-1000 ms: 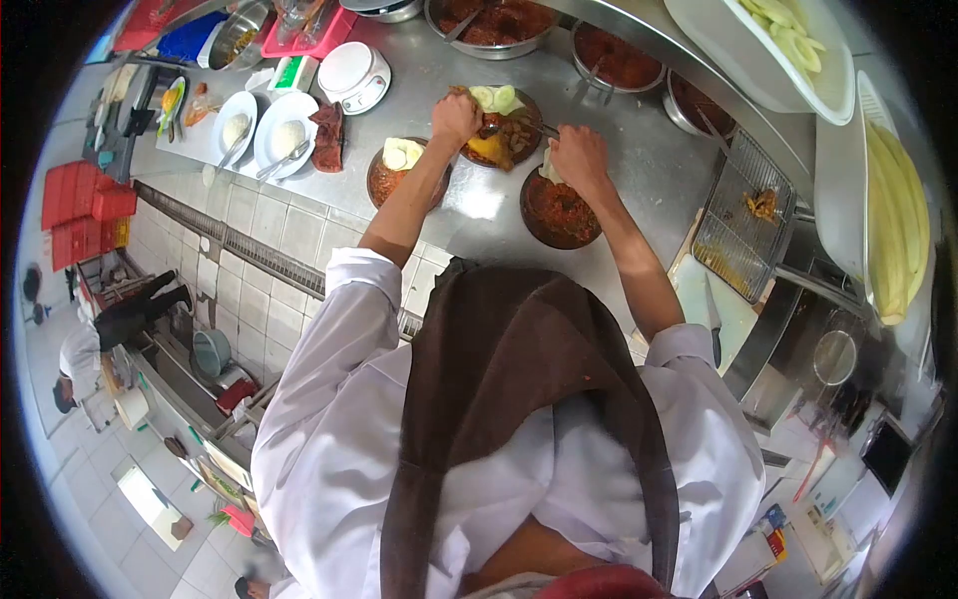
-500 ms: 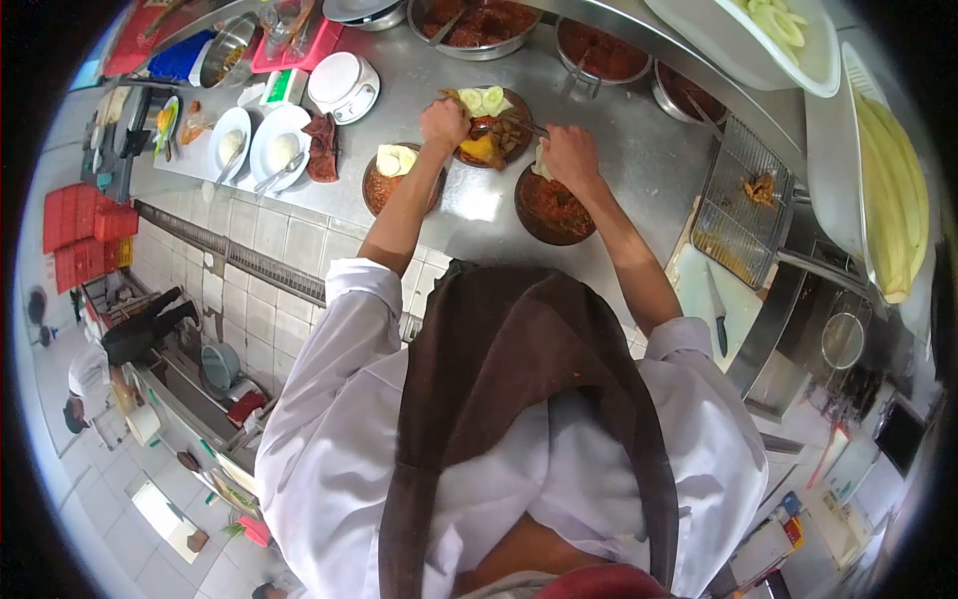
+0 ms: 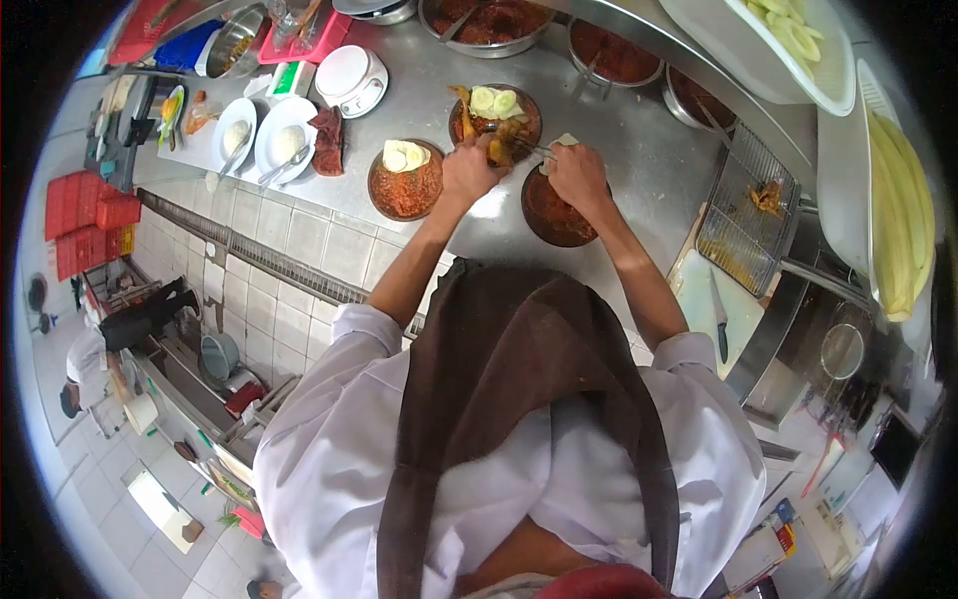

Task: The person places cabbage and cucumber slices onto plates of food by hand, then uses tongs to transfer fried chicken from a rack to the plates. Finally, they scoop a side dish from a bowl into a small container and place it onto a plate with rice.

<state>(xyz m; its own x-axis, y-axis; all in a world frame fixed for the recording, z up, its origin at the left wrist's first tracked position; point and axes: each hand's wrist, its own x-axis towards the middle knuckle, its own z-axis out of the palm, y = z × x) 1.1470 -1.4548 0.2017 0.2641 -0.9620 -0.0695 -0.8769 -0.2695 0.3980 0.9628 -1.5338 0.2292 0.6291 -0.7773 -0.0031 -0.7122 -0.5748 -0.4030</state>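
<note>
Stainless steel counter (image 3: 639, 170), seen from the head camera, crowded along its far edge with metal pans of red sauce (image 3: 489, 20). Left hand (image 3: 469, 170) closed around a piece of fried food (image 3: 496, 150) at the near rim of the middle plate (image 3: 496, 115), which carries cucumber slices (image 3: 494, 100) on top. Right hand (image 3: 581, 172) curled over the near-right plate (image 3: 555, 212) of red sambal, pinching something pale (too small to identify) against what looks like a thin utensil (image 3: 539, 150); grip closed. Third plate (image 3: 405, 182) of red sauce with pale slices just left of the left hand, not touched. Bare steel between the plates and the counter's front edge, and more open room to the right toward a wire rack (image 3: 743, 215). White cutting board (image 3: 714, 299) with a knife (image 3: 718, 314) at the counter's near-right corner, well apart from both hands. White scale (image 3: 351, 75) and two white dishes of rice (image 3: 264, 140) further left. Another person (image 3: 110, 334) bent over at floor level, far left.
</note>
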